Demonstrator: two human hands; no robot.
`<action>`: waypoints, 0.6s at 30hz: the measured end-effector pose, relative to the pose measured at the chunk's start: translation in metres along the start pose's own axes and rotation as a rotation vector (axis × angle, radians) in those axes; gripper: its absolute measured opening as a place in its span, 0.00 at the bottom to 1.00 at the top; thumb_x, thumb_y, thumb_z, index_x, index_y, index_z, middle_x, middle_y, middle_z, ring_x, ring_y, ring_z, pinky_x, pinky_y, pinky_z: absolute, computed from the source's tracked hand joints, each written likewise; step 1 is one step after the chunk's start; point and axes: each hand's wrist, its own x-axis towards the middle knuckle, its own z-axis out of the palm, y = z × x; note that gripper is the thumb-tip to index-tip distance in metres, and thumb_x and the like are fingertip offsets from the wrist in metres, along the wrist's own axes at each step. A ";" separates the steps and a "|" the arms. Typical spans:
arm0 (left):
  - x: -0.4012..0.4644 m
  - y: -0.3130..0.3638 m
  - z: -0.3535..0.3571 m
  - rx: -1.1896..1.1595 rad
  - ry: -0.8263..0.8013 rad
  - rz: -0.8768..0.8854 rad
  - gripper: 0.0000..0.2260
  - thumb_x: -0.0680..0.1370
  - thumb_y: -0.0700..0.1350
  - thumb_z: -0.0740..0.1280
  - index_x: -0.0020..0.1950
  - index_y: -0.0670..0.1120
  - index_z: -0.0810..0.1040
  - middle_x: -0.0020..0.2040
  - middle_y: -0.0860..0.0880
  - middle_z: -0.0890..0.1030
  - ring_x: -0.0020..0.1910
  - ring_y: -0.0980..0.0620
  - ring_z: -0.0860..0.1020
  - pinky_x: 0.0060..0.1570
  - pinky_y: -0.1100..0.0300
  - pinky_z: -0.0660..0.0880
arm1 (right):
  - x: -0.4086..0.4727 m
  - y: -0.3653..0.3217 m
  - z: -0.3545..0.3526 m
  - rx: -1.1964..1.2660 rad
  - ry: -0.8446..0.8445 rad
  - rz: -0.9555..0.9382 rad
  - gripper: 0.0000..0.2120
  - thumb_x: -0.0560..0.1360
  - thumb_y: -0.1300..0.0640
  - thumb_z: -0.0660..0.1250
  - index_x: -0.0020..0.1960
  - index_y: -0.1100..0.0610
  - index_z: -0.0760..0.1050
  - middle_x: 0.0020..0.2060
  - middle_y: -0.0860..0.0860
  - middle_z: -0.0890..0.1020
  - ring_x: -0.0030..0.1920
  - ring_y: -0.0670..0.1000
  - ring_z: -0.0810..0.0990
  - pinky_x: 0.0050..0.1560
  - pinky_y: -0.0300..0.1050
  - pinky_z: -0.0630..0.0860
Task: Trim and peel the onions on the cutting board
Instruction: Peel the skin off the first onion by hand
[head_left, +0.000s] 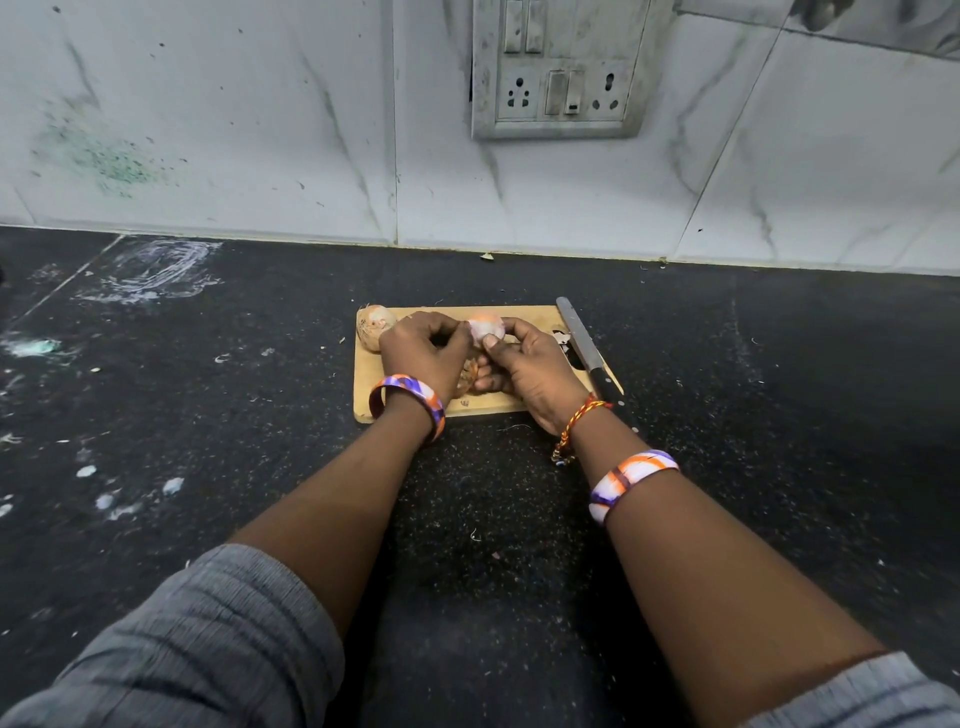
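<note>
— From the head view, where's the onion she's working on?

— Right between the two hands, held up over the far half of the wooden cutting board (524, 312). The half-peeled onion (486, 328) shows pale and pinkish, so some skin looks to be off already.

— Who's got hold of it?

— Both. The right hand (524, 364) curls around it from the right, thumb pressed on its near face. The left hand (423, 353) comes in from the left, fingertips pinching at its edge, I'd guess at a flap of skin. Neither hand is nearer; they meet at it.

— And its long axis?

— Can't tell; the fingers hide the ends.

— Anything else waiting?

— An unpeeled onion (375, 325) sits at the board's far left corner, just beyond the left hand. The knife (584, 343) lies along the board's right edge, blade pointing away, just beside the right wrist and untouched. Some loose skin (470, 371) lies under the hands.
</note>
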 end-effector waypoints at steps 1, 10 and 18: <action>0.000 0.000 0.000 0.026 0.007 0.010 0.07 0.73 0.39 0.68 0.44 0.36 0.81 0.42 0.41 0.83 0.38 0.52 0.76 0.41 0.64 0.70 | 0.000 0.000 0.000 -0.025 0.001 -0.004 0.13 0.78 0.65 0.59 0.61 0.64 0.68 0.32 0.55 0.75 0.21 0.43 0.76 0.27 0.35 0.77; 0.002 0.000 0.002 0.086 0.022 0.003 0.03 0.73 0.38 0.64 0.42 0.38 0.75 0.35 0.47 0.74 0.37 0.50 0.72 0.32 0.67 0.66 | 0.000 -0.003 -0.001 -0.024 -0.056 0.039 0.17 0.78 0.64 0.58 0.66 0.63 0.65 0.28 0.49 0.78 0.22 0.42 0.76 0.29 0.33 0.78; 0.007 -0.006 0.000 -0.019 0.030 -0.068 0.03 0.72 0.35 0.64 0.43 0.38 0.77 0.41 0.49 0.78 0.36 0.54 0.73 0.35 0.70 0.66 | 0.000 -0.001 -0.007 0.289 -0.087 0.059 0.07 0.80 0.63 0.54 0.49 0.58 0.70 0.34 0.55 0.77 0.27 0.45 0.79 0.32 0.35 0.79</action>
